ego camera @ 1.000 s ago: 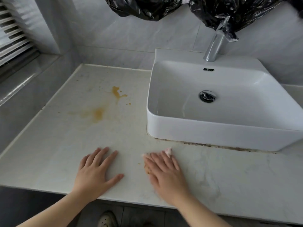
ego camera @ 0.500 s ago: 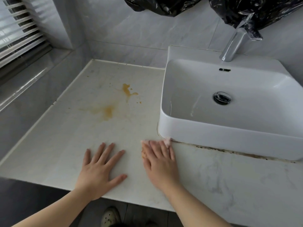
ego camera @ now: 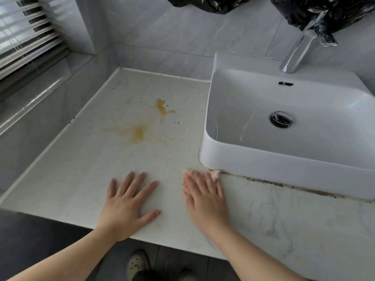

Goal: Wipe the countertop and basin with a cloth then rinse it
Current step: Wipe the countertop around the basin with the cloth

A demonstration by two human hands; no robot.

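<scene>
A pale marble countertop [ego camera: 85,175] carries two orange-brown stains [ego camera: 140,134] near its middle. A white rectangular basin [ego camera: 243,159] with a chrome drain [ego camera: 281,119] stands on its right half. My right hand [ego camera: 205,196] lies flat with straight fingers on a small pinkish cloth [ego camera: 215,173], pressing it to the counter right at the basin's front left corner. Only the cloth's edges show beyond the fingers. My left hand [ego camera: 126,203] rests flat on the bare counter, fingers spread, a little left of the right hand.
A chrome tap [ego camera: 298,51] rises behind the basin, its top under a black plastic bag [ego camera: 324,11]. Dark grime runs along the basin's front base [ego camera: 284,186]. A window with blinds [ego camera: 24,37] is at the left; my shoe [ego camera: 138,264] shows below the counter edge.
My right hand has slid the cloth away from me, up to the basin's front corner. The left hand has stayed flat in the same place. The camera has shifted left.
</scene>
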